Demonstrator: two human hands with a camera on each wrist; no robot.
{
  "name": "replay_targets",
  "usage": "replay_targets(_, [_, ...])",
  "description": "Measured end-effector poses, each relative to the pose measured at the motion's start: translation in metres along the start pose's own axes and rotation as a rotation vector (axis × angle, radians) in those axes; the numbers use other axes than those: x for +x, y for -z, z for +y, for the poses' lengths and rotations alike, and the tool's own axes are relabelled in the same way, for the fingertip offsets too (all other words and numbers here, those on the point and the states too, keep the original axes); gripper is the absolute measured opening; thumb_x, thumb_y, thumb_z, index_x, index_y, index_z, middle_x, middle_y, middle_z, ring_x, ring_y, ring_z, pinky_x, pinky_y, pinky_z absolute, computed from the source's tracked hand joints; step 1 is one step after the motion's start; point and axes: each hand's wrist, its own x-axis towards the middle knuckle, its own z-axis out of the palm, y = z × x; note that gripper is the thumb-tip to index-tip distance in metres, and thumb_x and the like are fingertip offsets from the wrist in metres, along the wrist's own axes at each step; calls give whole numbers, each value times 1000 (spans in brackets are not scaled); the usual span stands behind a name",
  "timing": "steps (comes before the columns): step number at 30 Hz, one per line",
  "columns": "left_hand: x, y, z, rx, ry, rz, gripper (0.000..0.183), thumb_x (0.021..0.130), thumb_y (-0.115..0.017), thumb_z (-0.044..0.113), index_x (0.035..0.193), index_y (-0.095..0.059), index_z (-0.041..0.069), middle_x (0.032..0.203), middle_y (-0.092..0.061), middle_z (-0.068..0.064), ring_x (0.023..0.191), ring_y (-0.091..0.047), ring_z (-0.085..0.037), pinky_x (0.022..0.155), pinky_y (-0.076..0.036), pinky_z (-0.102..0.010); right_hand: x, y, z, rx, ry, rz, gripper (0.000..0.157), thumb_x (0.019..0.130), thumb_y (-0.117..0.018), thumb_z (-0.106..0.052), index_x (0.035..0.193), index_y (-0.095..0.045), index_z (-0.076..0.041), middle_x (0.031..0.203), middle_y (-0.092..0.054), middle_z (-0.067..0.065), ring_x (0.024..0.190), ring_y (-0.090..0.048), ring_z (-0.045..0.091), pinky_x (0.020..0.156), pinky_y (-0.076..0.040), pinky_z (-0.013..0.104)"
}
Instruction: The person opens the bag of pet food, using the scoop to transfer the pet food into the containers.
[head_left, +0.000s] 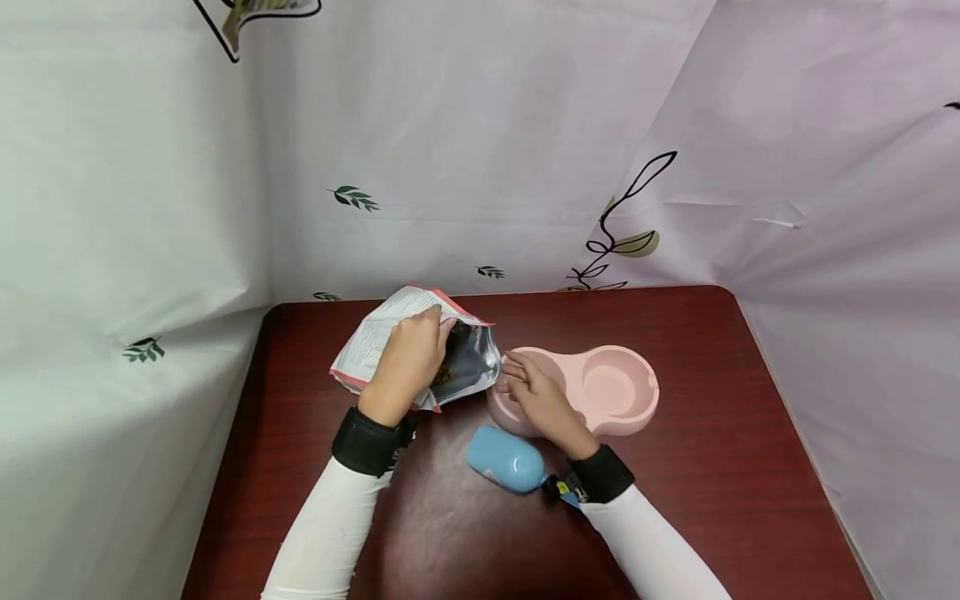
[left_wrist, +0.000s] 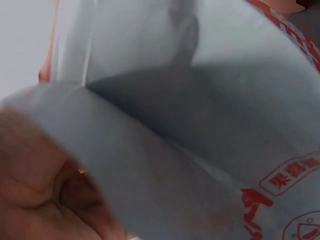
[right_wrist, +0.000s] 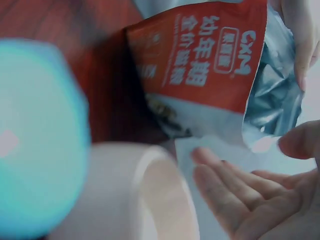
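Note:
My left hand [head_left: 408,354] grips the upper edge of a red-and-white foil food bag [head_left: 375,333], which tilts with its mouth toward the right. Silver lining and some dark brown bits show inside. In the left wrist view the curled left hand [left_wrist: 35,185] is partly hidden by the bag's pale panel [left_wrist: 150,150]. My right hand [head_left: 543,404] hovers over the left bowl of a pink double bowl [head_left: 581,383], near the bag's mouth. In the right wrist view its fingers [right_wrist: 225,195] are extended and slightly bent, holding nothing, below the bag's red front [right_wrist: 205,55].
A blue bottle-like object [head_left: 506,458] lies in front of the pink bowl, beside my right wrist; a small black-and-yellow part [head_left: 557,486] shows at its end. Everything sits on a dark red table [head_left: 712,467], with white patterned cloth [head_left: 465,150] hanging behind and at the sides.

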Motion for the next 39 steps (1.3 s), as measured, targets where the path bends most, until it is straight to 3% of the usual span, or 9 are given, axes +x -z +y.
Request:
replay_targets(3, [2, -2, 0, -35, 14, -10, 28, 109, -54, 24, 105, -64, -2, 91, -71, -22, 90, -73, -44, 75, -57, -54, -20, 12, 12, -8, 105, 57, 44, 106, -49, -2, 150, -44, 3, 141, -63, 21, 116, -70, 35, 93, -57, 34])
replay_targets(8, [5, -5, -1, -54, 35, -36, 32, 111, -50, 26, 113, -65, -2, 97, -72, -24, 93, -73, -43, 76, -57, -54, -51, 25, 35, -165, 308, 184, 41, 101, -54, 7, 142, -54, 0, 134, -69, 11, 109, -73, 28, 88, -55, 20])
replay_targets(14, [6, -4, -2, -68, 64, -47, 34, 111, -49, 27, 118, -65, -2, 99, -72, -25, 94, -73, -43, 76, -57, -53, -73, 33, 50, -269, 423, 218, 44, 99, -56, 9, 140, -58, -4, 132, -69, 8, 109, -71, 24, 94, -50, 13])
replay_targets(19, [5, -6, -3, -78, 67, -47, 36, 111, -48, 27, 123, -64, -4, 105, -73, -27, 97, -73, -43, 79, -58, -54, -83, 35, 62, -360, 582, 252, 44, 92, -57, 10, 134, -62, -1, 123, -70, 13, 105, -69, 25, 93, -49, 12])
replay_targets(25, [5, -5, -4, -104, 89, -46, 41, 111, -48, 28, 131, -62, -5, 113, -72, -27, 103, -73, -41, 83, -58, -53, -98, 35, 78, -495, 740, 226, 33, 102, -47, -7, 127, -68, -3, 120, -71, 7, 106, -67, 20, 99, -45, 21])
replay_targets(29, [5, -5, -5, -125, 112, -58, 45, 112, -47, 30, 137, -60, -5, 123, -70, -27, 111, -71, -40, 89, -58, -52, -107, 35, 88, -572, 770, 177, 33, 103, -49, -12, 127, -70, -7, 120, -72, 7, 107, -68, 20, 98, -46, 26])
replay_targets(32, [5, -5, -7, -129, 134, -74, 46, 112, -46, 32, 138, -59, -4, 125, -69, -26, 114, -70, -40, 91, -57, -52, -112, 36, 96, -615, 744, 139, 36, 96, -59, -9, 130, -69, -5, 124, -71, 10, 111, -68, 23, 101, -45, 27])
replay_targets(36, [5, -4, -9, -137, 153, -88, 45, 112, -46, 33, 136, -60, -2, 122, -70, -25, 111, -70, -39, 88, -57, -51, -114, 36, 102, -663, 684, 101, 51, 83, -74, -6, 133, -66, -1, 131, -68, 13, 117, -66, 26, 104, -43, 29])
replay_targets(39, [5, -2, -10, -143, 157, -90, 46, 112, -45, 33, 137, -60, -2, 122, -70, -25, 110, -71, -39, 86, -57, -50, -114, 36, 103, -695, 649, 72, 55, 83, -77, -10, 135, -64, -1, 133, -67, 12, 120, -65, 26, 102, -46, 35])
